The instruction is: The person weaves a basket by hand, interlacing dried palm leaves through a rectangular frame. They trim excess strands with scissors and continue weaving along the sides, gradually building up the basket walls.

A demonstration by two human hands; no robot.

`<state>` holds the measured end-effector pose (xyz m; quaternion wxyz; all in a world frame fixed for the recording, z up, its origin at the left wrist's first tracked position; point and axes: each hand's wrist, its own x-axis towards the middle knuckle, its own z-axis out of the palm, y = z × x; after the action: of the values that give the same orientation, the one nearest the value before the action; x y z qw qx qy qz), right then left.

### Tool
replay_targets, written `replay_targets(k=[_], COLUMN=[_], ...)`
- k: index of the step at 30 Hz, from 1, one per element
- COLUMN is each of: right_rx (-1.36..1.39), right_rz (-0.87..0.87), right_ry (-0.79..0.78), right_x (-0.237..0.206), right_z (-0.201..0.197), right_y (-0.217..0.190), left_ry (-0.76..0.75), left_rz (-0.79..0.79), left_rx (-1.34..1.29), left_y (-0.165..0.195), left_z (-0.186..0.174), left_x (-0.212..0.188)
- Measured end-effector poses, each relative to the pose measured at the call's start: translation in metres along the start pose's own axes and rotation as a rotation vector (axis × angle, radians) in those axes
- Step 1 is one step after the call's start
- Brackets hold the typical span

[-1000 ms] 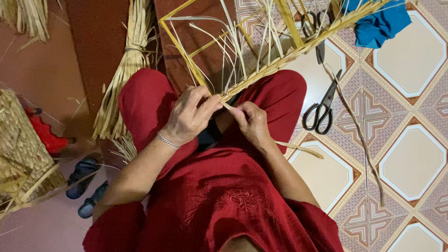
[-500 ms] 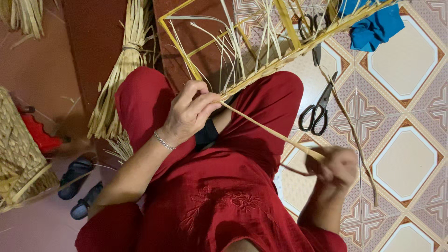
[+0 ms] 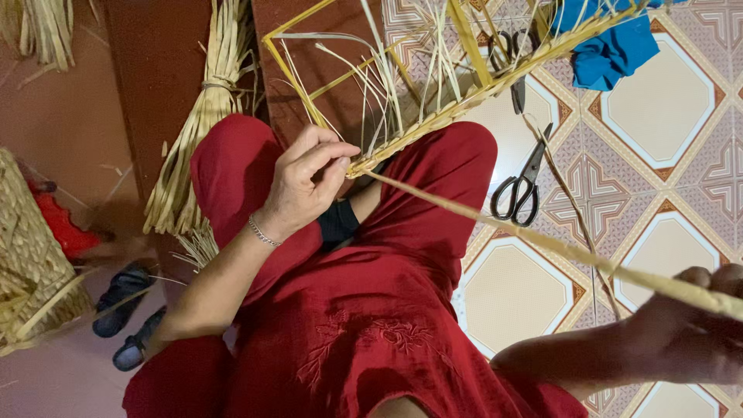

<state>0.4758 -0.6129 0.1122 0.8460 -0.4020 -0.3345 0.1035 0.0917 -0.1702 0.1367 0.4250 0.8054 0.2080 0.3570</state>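
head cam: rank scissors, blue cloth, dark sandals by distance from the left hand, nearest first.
From the left hand:
1. Dark sandals, below and to its left, on the floor by the knee.
2. Scissors, to its right on the tiled floor.
3. Blue cloth, far upper right.
Sandals and scissors are fairly close to call.

No packages, no labels, no signs, no screens in view

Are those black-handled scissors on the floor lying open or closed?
Closed, as far as shows. The scissors lie flat on the tiled floor, blades together in one line pointing away from the two handle loops.
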Motion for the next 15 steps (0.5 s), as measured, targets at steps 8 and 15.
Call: replay_targets(k=[8, 15], right_rx=[0.495, -0.082], right_rz=[0.144, 0.382], right_ry=[-0.091, -0.929], right_x=[-0.002, -0.027], right_z=[0.045, 0.225], right_y=[0.009, 0.097], left_ry=[0.101, 0.234], left_rz=[0.046, 0.435], left_rx=[0.061, 0.365], left_y=[0.009, 0.020], left_z=[-0.002, 0.009], left_x=[-0.006, -0.014])
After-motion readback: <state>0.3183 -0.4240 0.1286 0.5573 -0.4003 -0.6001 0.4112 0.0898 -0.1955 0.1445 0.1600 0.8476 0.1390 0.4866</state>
